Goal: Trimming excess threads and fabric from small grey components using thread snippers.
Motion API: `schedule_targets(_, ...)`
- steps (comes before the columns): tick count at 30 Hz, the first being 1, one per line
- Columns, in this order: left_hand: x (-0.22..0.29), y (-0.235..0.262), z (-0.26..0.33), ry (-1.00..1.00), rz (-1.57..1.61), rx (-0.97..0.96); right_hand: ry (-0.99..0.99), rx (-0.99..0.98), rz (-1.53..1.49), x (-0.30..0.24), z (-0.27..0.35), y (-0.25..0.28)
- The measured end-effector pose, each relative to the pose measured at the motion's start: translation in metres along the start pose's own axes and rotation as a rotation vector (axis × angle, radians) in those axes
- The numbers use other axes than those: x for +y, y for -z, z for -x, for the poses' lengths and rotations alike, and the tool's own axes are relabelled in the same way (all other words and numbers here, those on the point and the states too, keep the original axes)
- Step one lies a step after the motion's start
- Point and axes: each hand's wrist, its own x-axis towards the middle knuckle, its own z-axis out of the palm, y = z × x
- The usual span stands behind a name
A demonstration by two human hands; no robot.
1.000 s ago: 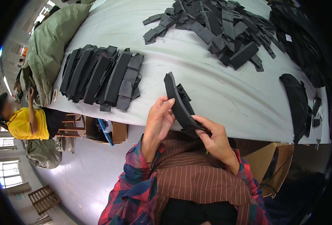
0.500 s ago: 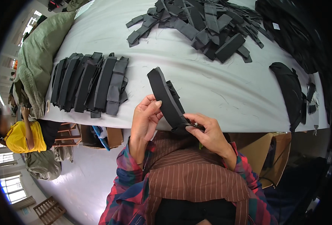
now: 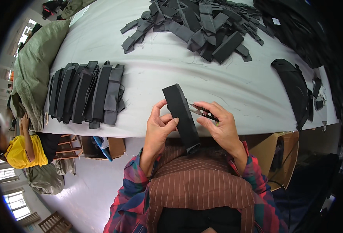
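Observation:
Between thumb and fingers, my left hand (image 3: 160, 123) grips a black fabric strip (image 3: 182, 116), a long flat sewn piece tilted with its upper end to the left. My right hand (image 3: 220, 123) is closed around small black-handled thread snips (image 3: 204, 112). The snips' metal blades are parted and point left at the strip's right edge, near its upper half. Whether the blades touch the cloth I cannot tell. Both hands are just over the near edge of the white-covered table (image 3: 148, 97).
A neat row of dark strips (image 3: 87, 93) lies at the left. Farther back is a loose heap of similar strips (image 3: 202, 27). Black cloth pieces (image 3: 291, 87) lie at the right. Cardboard boxes (image 3: 274, 157) stand under the table. A person in yellow (image 3: 26, 151) is at the far left.
The strip has shifted lower and is turned more upright. My right hand has moved up from its lower end to its upper right edge, and the snips' blades now show.

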Motion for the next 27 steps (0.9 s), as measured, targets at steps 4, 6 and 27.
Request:
schedule_targets(4, -0.008, 0.006, 0.001, 0.011, -0.037, -0.108, 0.038, 0.023, 0.066, -0.002, -0.004, 0.001)
schedule_targets(6, -0.007, 0.003, 0.003, 0.048, -0.022, -0.120, 0.047, 0.034, 0.095, -0.005, -0.006, 0.000)
schedule_targets(27, -0.018, -0.008, 0.013, -0.161, -0.633, 0.021, 0.376, 0.130, 0.722, 0.001, -0.017, -0.003)
